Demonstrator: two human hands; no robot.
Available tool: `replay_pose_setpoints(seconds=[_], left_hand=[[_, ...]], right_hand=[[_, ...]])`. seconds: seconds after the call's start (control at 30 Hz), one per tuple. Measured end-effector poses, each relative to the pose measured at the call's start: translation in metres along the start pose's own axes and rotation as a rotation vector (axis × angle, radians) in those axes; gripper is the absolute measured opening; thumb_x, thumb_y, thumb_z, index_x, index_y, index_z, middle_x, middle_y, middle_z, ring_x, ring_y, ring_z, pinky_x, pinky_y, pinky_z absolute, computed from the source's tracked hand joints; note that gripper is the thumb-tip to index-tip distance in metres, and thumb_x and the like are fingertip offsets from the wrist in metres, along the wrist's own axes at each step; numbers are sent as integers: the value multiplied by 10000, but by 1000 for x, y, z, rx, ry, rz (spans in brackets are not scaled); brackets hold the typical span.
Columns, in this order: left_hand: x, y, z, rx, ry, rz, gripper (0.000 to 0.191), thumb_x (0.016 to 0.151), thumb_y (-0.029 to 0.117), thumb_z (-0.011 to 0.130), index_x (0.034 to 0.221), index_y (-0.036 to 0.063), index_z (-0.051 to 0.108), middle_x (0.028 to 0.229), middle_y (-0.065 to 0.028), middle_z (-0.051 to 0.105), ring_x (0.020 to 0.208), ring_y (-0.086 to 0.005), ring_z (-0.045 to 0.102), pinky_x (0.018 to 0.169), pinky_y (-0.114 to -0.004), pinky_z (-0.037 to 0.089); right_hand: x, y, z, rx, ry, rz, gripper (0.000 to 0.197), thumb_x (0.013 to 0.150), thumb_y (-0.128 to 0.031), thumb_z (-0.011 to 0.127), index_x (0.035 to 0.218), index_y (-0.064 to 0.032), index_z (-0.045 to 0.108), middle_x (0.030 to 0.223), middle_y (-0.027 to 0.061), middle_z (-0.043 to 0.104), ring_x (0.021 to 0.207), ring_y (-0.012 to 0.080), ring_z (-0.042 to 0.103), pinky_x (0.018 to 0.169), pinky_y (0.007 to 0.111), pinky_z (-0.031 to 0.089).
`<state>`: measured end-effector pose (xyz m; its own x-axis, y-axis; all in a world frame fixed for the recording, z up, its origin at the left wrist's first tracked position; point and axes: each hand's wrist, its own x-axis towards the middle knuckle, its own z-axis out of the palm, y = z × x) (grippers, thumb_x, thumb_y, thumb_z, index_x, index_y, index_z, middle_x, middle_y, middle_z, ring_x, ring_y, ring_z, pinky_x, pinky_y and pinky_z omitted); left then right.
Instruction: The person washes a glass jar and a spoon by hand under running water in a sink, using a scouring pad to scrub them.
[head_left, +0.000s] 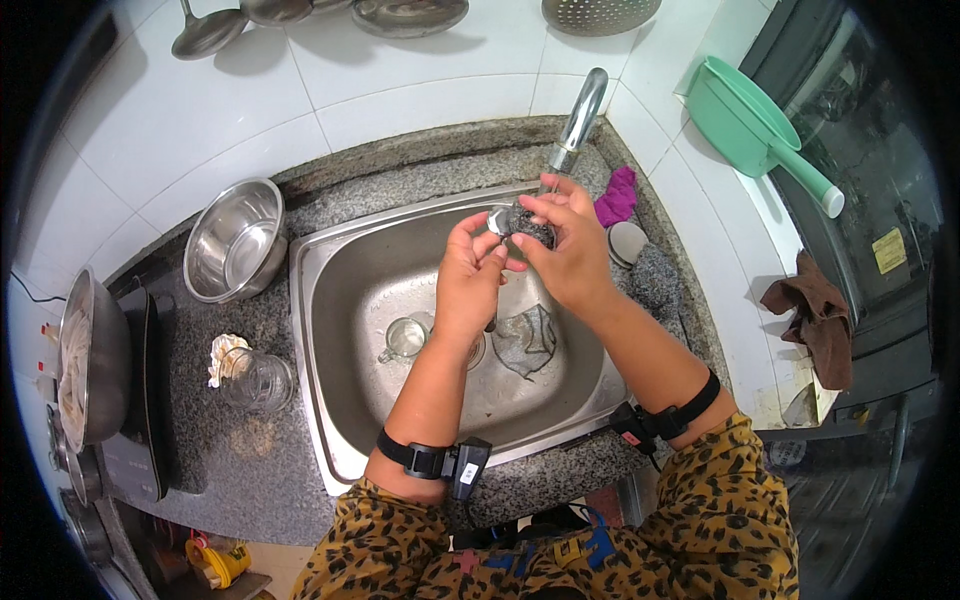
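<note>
Over the steel sink, my left hand holds a small shiny metal piece, perhaps the bowl of a spoon. A dark handle end shows below that hand. My right hand grips a dark scouring pad and presses it against the metal piece. The chrome faucet stands just behind my right hand; whether water runs is unclear. A glass mug lies in the basin left of the drain, and a wet grey cloth is spread to its right.
Left of the sink are a steel bowl, a glass jar and an induction cooker. At right lie a purple cloth, a round lid and a dark grey cloth. A green dipper and brown cloth are farther right.
</note>
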<state>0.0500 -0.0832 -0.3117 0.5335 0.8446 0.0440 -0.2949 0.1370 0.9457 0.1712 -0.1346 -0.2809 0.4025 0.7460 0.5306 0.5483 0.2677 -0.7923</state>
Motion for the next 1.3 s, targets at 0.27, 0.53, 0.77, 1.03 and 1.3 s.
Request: replay_pose_setpoints(seconds=[0.27, 0.53, 0.77, 1.03, 1.3], left_hand=[[2, -2, -2, -133, 20, -17, 263, 902, 19, 525, 1164, 27, 502, 1019, -53, 645, 743, -99, 581, 652, -211, 417], [0, -6, -1, -58, 3, -34, 123, 915, 84, 552, 969, 23, 644, 813, 8, 624, 625, -47, 452, 574, -191, 375], [1, -7, -8, 115, -12, -80, 137, 927, 105, 536, 928, 23, 645, 707, 34, 558, 594, -39, 426, 537, -205, 353], [3, -16, -10, 202, 50, -66, 163, 925, 124, 540, 829, 23, 625, 643, 52, 506, 577, -42, 392, 517, -220, 324], [2, -14, -7, 206, 62, -130, 159, 928, 142, 539, 813, 51, 601, 648, 50, 486, 564, -40, 362, 504, -204, 299]], right_hand=[[8, 16, -18, 19, 30, 104, 103, 738, 20, 682, 833, -15, 698, 1134, 138, 545, 969, 192, 590, 808, 290, 491], [2, 1, 5, 112, -56, -60, 163, 771, -16, 672, 933, -3, 686, 1155, 133, 543, 1015, 219, 576, 864, 303, 471], [-2, 5, 5, -151, -190, 12, 350, 883, -134, 565, 1195, 25, 570, 1336, 201, 472, 1200, 338, 492, 1016, 373, 373], [-25, 18, 12, -290, -137, -104, 486, 904, -184, 560, 1292, 69, 412, 1242, 286, 509, 1152, 402, 504, 972, 417, 398], [3, 22, -5, 150, 1, 558, 290, 802, -242, 716, 909, 25, 672, 1048, 135, 638, 928, 199, 612, 785, 321, 481]])
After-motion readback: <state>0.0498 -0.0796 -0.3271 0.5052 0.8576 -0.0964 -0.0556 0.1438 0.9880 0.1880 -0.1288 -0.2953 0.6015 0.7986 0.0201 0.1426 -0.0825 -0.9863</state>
